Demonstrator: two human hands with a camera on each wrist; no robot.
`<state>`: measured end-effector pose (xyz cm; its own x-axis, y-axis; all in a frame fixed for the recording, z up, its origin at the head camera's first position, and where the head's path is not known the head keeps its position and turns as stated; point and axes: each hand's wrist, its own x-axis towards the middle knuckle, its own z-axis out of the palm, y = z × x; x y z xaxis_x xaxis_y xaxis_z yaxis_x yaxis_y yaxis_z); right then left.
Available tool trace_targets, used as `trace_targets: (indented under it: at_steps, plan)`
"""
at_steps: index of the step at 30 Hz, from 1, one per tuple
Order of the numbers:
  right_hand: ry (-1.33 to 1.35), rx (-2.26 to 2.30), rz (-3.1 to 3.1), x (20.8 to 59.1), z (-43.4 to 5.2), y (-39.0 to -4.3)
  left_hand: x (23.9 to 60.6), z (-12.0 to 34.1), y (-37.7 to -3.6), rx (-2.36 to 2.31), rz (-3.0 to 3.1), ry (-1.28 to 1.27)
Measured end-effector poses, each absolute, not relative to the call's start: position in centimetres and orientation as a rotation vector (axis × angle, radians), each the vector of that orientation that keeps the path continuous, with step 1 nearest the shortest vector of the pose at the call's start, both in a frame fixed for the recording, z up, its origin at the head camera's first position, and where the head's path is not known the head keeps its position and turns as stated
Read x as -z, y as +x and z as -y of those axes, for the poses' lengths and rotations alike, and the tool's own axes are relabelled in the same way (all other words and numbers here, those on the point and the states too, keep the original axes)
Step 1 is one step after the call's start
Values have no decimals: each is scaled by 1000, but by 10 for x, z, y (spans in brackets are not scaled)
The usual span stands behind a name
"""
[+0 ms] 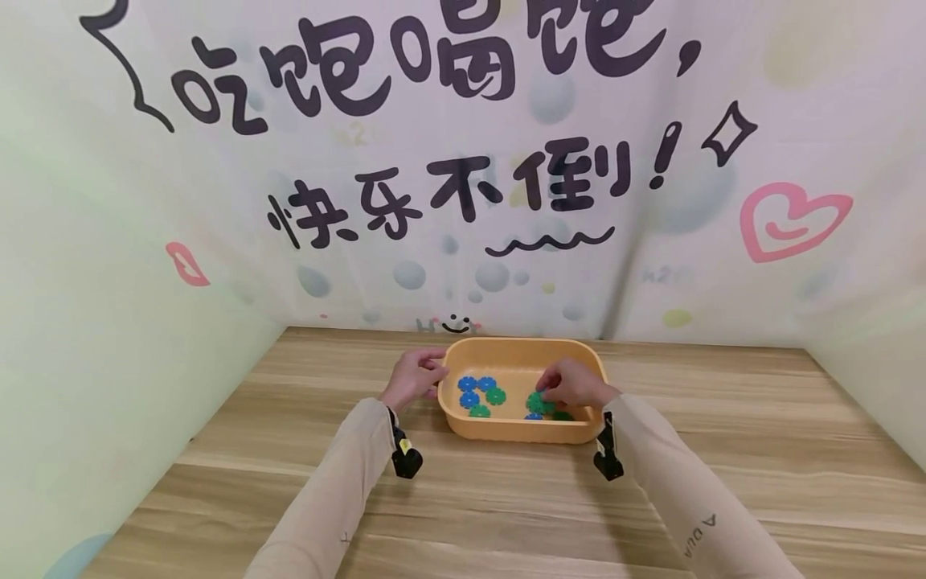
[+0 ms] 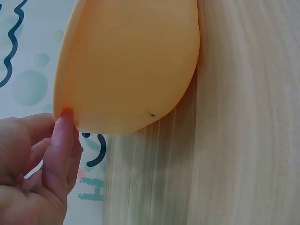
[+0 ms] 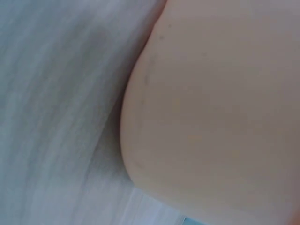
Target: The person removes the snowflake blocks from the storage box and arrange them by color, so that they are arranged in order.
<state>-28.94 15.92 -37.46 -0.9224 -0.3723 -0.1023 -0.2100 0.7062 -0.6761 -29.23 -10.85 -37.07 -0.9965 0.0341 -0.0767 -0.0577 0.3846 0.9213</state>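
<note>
The tub (image 1: 517,434) is pale orange, plain all over. Inside it lie blue discs (image 1: 469,385) and green discs (image 1: 495,396). The counter (image 1: 723,450) shows light wood grain. Sleeves (image 1: 340,482) are beige. The backdrop (image 1: 217,241) is pastel, with black lettering, a pink heart (image 1: 788,219) and grey-blue bubbles.

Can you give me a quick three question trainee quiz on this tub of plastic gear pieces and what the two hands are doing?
1. True or false: the left hand touches the rim of the orange tub.
2. Where is the right hand? A) flat on the table B) inside the tub, on green pieces C) raised in the air
3. Which two colours are the gear pieces in the tub?

Key: 1 true. 2 B. 3 blue and green.
</note>
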Motion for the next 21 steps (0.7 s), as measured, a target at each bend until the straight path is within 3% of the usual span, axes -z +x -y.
trace_targets:
  at_steps: [21]
  plan:
    - [-775,1107,-2670,361,-156,-280,371,109,-293,-1651,-2565,-29]
